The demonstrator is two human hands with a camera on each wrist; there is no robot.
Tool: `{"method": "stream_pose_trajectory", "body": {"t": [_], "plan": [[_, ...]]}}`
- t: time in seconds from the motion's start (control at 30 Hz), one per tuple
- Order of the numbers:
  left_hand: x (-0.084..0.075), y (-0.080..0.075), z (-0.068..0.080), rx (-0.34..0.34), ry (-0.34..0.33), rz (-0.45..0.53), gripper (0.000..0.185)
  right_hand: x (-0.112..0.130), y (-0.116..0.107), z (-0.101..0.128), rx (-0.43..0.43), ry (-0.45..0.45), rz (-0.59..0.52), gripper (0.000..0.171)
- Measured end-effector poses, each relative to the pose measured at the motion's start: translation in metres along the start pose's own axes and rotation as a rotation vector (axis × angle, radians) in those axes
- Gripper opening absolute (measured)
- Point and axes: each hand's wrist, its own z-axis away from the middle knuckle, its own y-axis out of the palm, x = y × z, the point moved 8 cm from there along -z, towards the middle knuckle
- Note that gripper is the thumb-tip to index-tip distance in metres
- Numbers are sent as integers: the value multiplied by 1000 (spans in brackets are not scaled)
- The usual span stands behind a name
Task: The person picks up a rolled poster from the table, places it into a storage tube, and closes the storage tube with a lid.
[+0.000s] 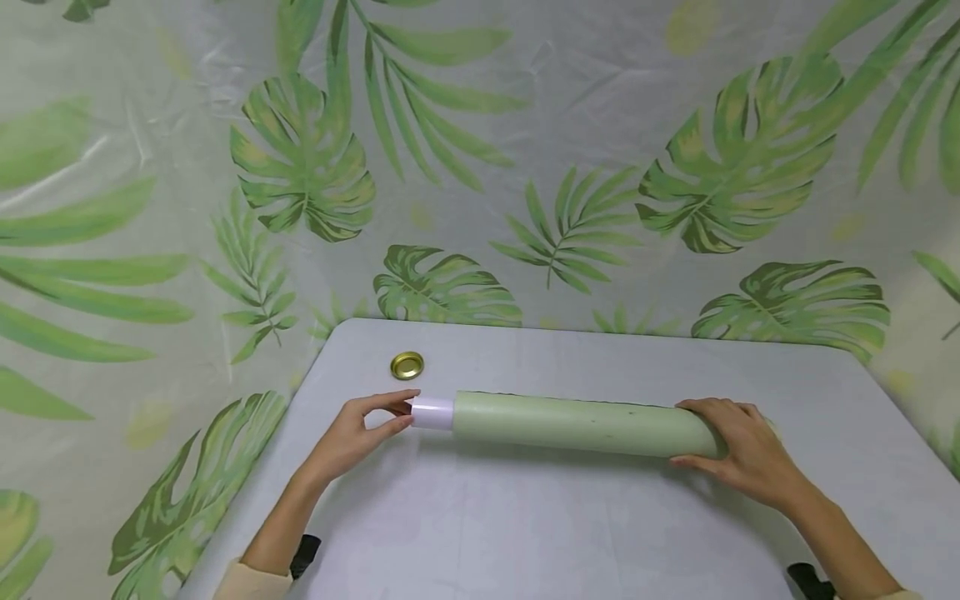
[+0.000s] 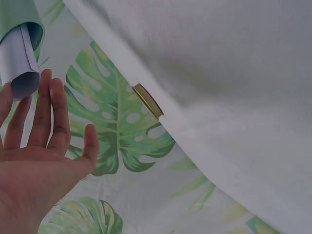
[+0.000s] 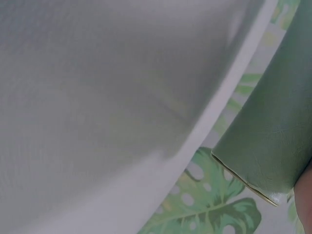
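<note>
Lying across the tabletop, the green roll is already wound tight. Your left hand is pinching its white inner end with curled fingers; your right hand is pressing its far end, fingers relaxed. Behind its white end, a gold lid is sitting untouched.

Gold lid on grey table; leaf-print backdrop.

Pale green roll, gold lid
</note>
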Motion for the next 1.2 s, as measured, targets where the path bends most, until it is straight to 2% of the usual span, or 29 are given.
{"method": "stream_pose_trajectory", "body": {"t": [0.2, 0.43, 0.57, 1.2], "plan": [[1, 7, -1, 3, -14, 26, 42, 5, 4, -2, 1, -6, -12, 83], [-3, 18, -2, 18, 16, 25, 42, 7, 9, -2, -5, -6, -14, 83], [-4, 21, -3, 15, 11, 32, 42, 9, 10, -2, -5, -4, -20, 82], [-5, 25, 3, -78, -22, 69, 39, 15, 14, -3, -10, -4, -18, 83]]}}
